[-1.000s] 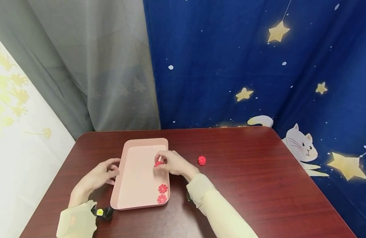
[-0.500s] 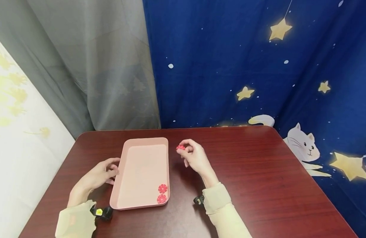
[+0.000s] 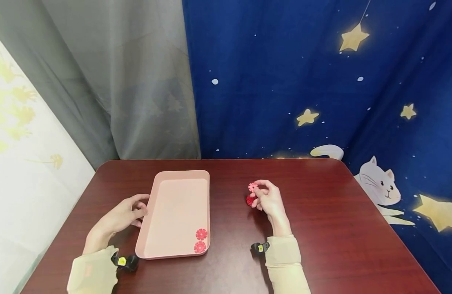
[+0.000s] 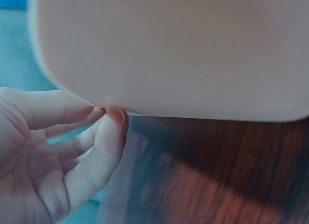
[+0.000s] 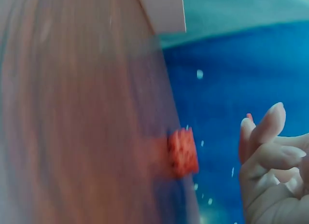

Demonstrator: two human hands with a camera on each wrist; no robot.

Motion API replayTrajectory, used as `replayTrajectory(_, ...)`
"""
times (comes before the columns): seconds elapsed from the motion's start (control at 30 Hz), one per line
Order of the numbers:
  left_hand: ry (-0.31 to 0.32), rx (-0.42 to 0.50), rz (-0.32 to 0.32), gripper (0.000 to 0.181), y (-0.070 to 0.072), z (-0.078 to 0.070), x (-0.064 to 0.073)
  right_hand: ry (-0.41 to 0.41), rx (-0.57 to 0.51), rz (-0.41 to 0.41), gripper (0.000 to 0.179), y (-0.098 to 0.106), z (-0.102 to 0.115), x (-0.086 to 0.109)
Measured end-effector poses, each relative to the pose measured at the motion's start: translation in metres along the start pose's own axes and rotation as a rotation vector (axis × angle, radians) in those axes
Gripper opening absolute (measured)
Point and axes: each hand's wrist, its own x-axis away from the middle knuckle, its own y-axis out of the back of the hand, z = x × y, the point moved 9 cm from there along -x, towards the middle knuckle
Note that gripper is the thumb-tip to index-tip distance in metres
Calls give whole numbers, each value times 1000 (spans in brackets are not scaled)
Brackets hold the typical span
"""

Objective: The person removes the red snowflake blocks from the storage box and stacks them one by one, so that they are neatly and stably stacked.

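My right hand (image 3: 271,203) pinches a light red, flower-shaped plastic disc (image 3: 252,187) between thumb and fingertips. Just below that disc, a small stack of red discs (image 3: 250,200) stands on the table, partly covered by the fingers. In the right wrist view the red stack (image 5: 183,152) is blurred, and only a sliver of the pinched disc (image 5: 249,117) shows behind a fingertip. My left hand (image 3: 119,215) touches the left side of a pink tray (image 3: 146,220), fingers loosely bent, fingertips at its edge. Two red flower discs (image 3: 201,240) lie in the tray's near right corner.
The dark red wooden table (image 3: 321,228) extends right of the stack. Behind it hang a grey curtain (image 3: 152,81) and a blue starry curtain (image 3: 255,81). A black wrist camera (image 3: 127,263) sits close to the tray's near left corner.
My right hand has moved from over the tray to the right, carrying the pinched disc to the red stack. My left hand stays at the tray's side.
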Motion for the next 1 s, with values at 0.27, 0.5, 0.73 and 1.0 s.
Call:
replayTrajectory(0.27,7,-17,19,53,-3,0,1,-81,92,-7,18,8,-22,4)
replayTrajectory(0.5,14,-17,-2,53,1,0,0,-101,107,7,16,7,-24,4)
replayTrajectory(0.73,-3,-12,6,53,-2,-1,3,-109,116,14,16,4,-26,5)
replayTrajectory(1.0,22,-3,-6,51,0,1,2,-99,148,-5,26,4,-24,4)
